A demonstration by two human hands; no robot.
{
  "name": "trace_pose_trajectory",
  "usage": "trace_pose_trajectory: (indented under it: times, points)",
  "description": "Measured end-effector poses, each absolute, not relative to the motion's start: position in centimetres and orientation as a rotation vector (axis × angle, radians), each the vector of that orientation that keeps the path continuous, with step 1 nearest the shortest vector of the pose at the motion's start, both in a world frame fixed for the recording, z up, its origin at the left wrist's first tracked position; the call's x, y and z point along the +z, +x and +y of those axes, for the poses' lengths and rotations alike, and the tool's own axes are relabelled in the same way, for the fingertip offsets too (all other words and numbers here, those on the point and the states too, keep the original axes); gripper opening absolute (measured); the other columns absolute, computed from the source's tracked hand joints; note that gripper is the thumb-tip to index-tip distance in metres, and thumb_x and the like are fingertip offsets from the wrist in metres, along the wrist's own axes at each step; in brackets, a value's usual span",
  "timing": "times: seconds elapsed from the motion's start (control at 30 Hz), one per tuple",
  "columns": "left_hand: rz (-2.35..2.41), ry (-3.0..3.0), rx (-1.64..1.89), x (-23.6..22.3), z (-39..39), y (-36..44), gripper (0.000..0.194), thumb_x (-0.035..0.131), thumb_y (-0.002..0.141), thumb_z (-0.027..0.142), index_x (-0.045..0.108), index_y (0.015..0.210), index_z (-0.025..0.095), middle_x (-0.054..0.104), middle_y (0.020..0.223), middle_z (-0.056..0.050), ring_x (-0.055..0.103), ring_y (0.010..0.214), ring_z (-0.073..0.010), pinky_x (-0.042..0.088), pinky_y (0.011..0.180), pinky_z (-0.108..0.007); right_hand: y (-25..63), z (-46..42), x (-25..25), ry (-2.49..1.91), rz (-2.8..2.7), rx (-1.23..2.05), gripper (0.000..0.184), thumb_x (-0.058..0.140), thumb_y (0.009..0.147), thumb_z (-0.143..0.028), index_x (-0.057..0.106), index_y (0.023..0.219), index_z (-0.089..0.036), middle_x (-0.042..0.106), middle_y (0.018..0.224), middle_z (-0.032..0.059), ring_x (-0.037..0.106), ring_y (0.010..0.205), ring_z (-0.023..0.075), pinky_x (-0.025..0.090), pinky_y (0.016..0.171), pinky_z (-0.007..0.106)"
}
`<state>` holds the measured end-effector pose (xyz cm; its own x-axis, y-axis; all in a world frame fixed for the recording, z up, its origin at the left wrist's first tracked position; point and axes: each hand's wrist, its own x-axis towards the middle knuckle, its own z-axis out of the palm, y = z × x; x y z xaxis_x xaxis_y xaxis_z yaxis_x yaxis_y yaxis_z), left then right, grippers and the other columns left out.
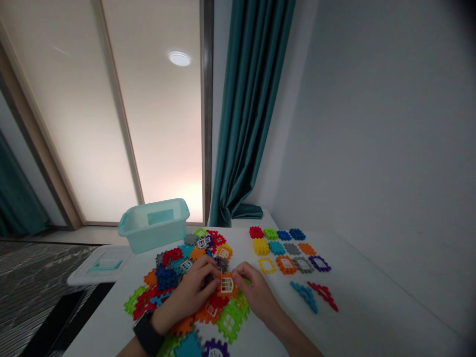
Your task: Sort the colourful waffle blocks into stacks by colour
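Both my hands meet over a heap of colourful interlocking plastic tiles (174, 267) on a white table (357, 317). My left hand (191, 292), with a dark watch on its wrist, and my right hand (255, 290) pinch an orange square tile with a white window insert (226, 284) between their fingertips. Red, green and orange tiles lie under the hands. To the right, other tiles lie sorted in rows (286, 250), with a blue curved piece (305, 296) and a red curved piece (323, 294) in front of them.
A pale teal plastic bin (154, 224) stands at the table's far left, its white lid (100, 265) lying beside it. A teal curtain (249, 114) hangs behind, next to a white wall on the right. The table's left edge drops to a dark floor.
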<state>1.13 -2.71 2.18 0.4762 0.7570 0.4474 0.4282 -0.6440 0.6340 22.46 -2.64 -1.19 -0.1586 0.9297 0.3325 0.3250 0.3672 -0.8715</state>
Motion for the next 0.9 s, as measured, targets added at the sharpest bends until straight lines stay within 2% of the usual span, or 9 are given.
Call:
trace_pose_trajectory:
  times: [0.13, 0.27, 0.4, 0.57, 0.73, 0.83, 0.9]
  points:
    - [0.984, 2.221, 1.047, 2.3, -2.7, 1.3, 0.016, 0.050, 0.098, 0.028, 0.059, 0.087, 0.021, 0.063, 0.103, -0.007, 0.061, 0.098, -0.0227, 0.051, 0.090, -0.037, 22.5, -3.1, -0.6, -1.131, -1.740, 0.739, 0.028, 0.050, 0.098, -0.044, 0.057, 0.083, -0.022, 0.065, 0.083, 0.0026, 0.062, 0.083, 0.0213, 0.050, 0.077, 0.033]
    - [1.019, 2.177, 1.063, 2.2, -2.7, 1.3, 0.018, 0.048, 0.099, 0.033, 0.059, 0.093, 0.021, 0.064, 0.098, -0.006, 0.061, 0.096, -0.0228, 0.049, 0.088, -0.036, 22.4, -3.8, -0.2, -1.052, -1.864, 0.431, 0.023, 0.046, 0.102, -0.035, 0.059, 0.088, -0.022, 0.068, 0.089, 0.0049, 0.062, 0.089, 0.0224, 0.049, 0.083, 0.037]
    - [0.986, 2.131, 0.977, 2.5, -2.8, 1.0, 0.022, 0.048, 0.099, 0.039, 0.060, 0.098, 0.020, 0.066, 0.099, -0.006, 0.061, 0.095, -0.0226, 0.048, 0.087, -0.035, 22.3, -4.3, 0.1, -0.813, -2.050, 0.149, 0.024, 0.038, 0.106, -0.025, 0.058, 0.095, -0.024, 0.069, 0.090, 0.0029, 0.063, 0.088, 0.0191, 0.046, 0.097, 0.041]
    - [0.831, 2.084, 0.803, 2.7, -2.8, 0.4, 0.036, 0.047, 0.100, 0.054, 0.060, 0.100, 0.020, 0.064, 0.094, -0.003, 0.059, 0.086, -0.0198, 0.047, 0.075, -0.029, 22.6, -4.7, 0.3, -0.657, -2.150, -0.114, 0.022, 0.038, 0.107, -0.016, 0.058, 0.107, -0.024, 0.071, 0.100, 0.0016, 0.064, 0.098, 0.0154, 0.041, 0.109, 0.043]
    - [0.904, 2.276, 0.949, 1.6, -2.1, 0.0, 0.049, 0.055, 0.092, 0.068, 0.059, 0.101, 0.021, 0.065, 0.096, -0.004, 0.058, 0.085, -0.0209, 0.045, 0.076, -0.032, 22.9, -4.6, 0.6, -0.722, -2.175, -0.129, 0.020, 0.042, 0.104, -0.014, 0.059, 0.108, -0.023, 0.070, 0.110, 0.0053, 0.063, 0.106, 0.0188, 0.045, 0.107, 0.045]
    - [0.964, 2.601, 1.122, 1.0, -1.5, -0.1, 0.046, 0.063, 0.088, 0.066, 0.059, 0.096, 0.020, 0.067, 0.091, -0.004, 0.059, 0.086, -0.0235, 0.043, 0.083, -0.038, 23.1, -4.7, 0.9, -0.865, -2.197, -0.023, 0.018, 0.050, 0.098, -0.013, 0.058, 0.111, -0.023, 0.065, 0.124, 0.0087, 0.059, 0.117, 0.0232, 0.048, 0.104, 0.045]
    - [0.963, 2.785, 1.194, 0.9, -1.3, 0.0, 0.041, 0.065, 0.089, 0.061, 0.058, 0.094, 0.020, 0.068, 0.090, -0.004, 0.059, 0.086, -0.0241, 0.042, 0.087, -0.041, 23.1, -4.8, 1.2, -0.932, -2.222, 0.045, 0.024, 0.057, 0.092, -0.011, 0.057, 0.113, -0.023, 0.062, 0.130, 0.0087, 0.056, 0.121, 0.0248, 0.048, 0.104, 0.045]
